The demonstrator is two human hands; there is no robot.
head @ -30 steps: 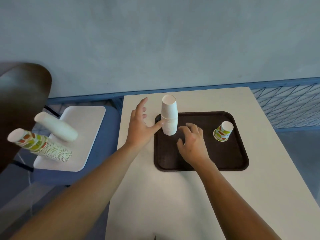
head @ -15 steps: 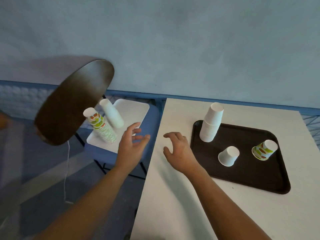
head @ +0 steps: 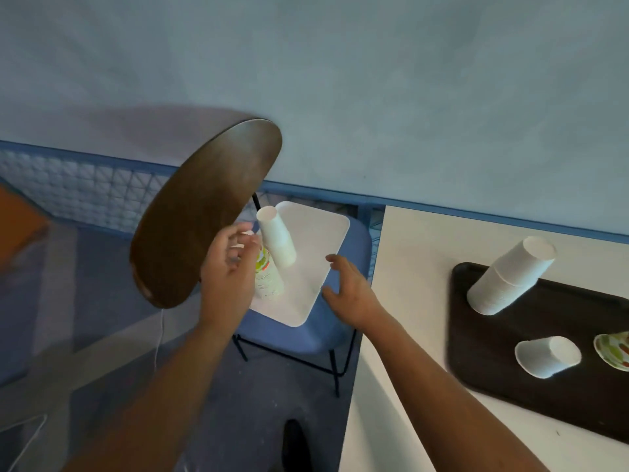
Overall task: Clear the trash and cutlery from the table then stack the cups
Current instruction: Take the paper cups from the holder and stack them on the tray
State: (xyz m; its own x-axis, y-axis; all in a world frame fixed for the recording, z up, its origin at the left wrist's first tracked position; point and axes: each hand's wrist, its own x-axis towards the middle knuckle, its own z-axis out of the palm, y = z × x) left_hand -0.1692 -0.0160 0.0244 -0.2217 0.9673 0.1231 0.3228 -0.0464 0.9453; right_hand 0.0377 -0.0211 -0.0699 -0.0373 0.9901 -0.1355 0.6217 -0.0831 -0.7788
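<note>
No trash or cutlery shows on the table [head: 408, 267], yet stacking seems unfinished: loose cups [head: 548, 356] lie on the dark tray [head: 510, 396] (beside a white stack [head: 510, 277]) while the left hand [head: 228, 267] and right hand [head: 350, 291], both spread and empty, reach toward the chair's stacks [head: 275, 240].

We see a blue chair seat [head: 343, 321] on thin black legs, its dark wooden backrest [head: 204, 212] tilted, a pale blue wall [head: 340, 80] behind, white mesh fencing [head: 78, 189] at left

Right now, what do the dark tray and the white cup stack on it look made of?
Dark tray: likely moulded plastic, matte dark brown, with a rounded raised rim. White cup stack: probably paper, matte white, thin nested rims showing as fine lines near its base.
</note>
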